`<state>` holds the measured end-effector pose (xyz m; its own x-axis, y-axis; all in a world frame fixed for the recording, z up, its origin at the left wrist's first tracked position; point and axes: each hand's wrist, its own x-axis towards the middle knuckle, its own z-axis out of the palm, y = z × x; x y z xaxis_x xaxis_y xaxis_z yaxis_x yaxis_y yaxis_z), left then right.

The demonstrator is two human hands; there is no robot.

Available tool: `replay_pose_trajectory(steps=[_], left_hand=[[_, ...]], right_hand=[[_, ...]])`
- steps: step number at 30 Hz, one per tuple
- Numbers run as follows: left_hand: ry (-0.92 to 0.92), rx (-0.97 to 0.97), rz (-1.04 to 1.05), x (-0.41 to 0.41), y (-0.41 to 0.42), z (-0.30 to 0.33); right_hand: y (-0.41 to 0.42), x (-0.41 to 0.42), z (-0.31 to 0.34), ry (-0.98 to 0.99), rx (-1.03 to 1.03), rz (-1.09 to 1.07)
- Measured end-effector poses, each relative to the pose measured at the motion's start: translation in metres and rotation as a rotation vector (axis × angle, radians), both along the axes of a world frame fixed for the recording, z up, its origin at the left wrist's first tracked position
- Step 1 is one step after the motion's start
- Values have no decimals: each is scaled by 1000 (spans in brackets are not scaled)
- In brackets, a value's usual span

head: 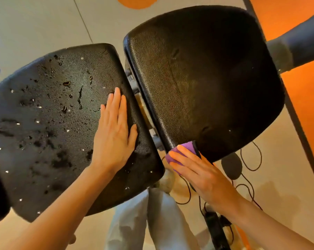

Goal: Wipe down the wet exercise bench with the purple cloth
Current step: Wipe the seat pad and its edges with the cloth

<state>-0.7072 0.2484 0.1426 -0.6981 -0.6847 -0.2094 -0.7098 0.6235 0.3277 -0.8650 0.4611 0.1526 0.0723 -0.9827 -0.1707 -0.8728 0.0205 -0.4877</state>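
The black exercise bench has two pads. The left pad [49, 123] is covered with water drops and small puddles. The right pad [206, 78] looks mostly dry. My left hand [114, 130] lies flat with straight fingers on the right part of the wet left pad. My right hand [199, 170] presses the folded purple cloth [186, 148] against the near corner edge of the right pad, with the fingers straight over the cloth. Most of the cloth is hidden under my fingers.
Metal hinge parts [134, 87] show in the gap between the pads. A padded roller bar [297, 47] sticks out at the upper right. Black cables [250, 163] and a black power strip [214, 226] lie on the floor below. My grey-trousered legs [149, 222] stand under the bench.
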Motion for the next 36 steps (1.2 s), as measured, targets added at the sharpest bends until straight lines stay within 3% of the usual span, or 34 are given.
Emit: replay_pose_trajectory(steps=[3,7,13,17,25,28,32,36], left_hand=[[-34,-28,1,4,3,7],[-35,-28,6,7,-2,9],[-23,-38,-51,15,-26,0],[-3,-32,-111,26,-45,-4],[12,6,-211,38,-55,-10],[9,-22,-215,38,-55,-8],[29,-29,-204,36,-53,-9],[35,-17,-187,36,-52,-11]], right_hand=[[1,10,9,-150,-6,-167],[-24,48,24,-472,-120,-602],[-56,109,-1,-483,-131,-978],[-65,134,3,-546,-2,-1187],[-235,86,-18,-529,-161,-1092],[-174,101,-19,-462,-96,-1065],[-72,132,1,-440,43,-1189],[-126,119,-1,-371,5,-1133]])
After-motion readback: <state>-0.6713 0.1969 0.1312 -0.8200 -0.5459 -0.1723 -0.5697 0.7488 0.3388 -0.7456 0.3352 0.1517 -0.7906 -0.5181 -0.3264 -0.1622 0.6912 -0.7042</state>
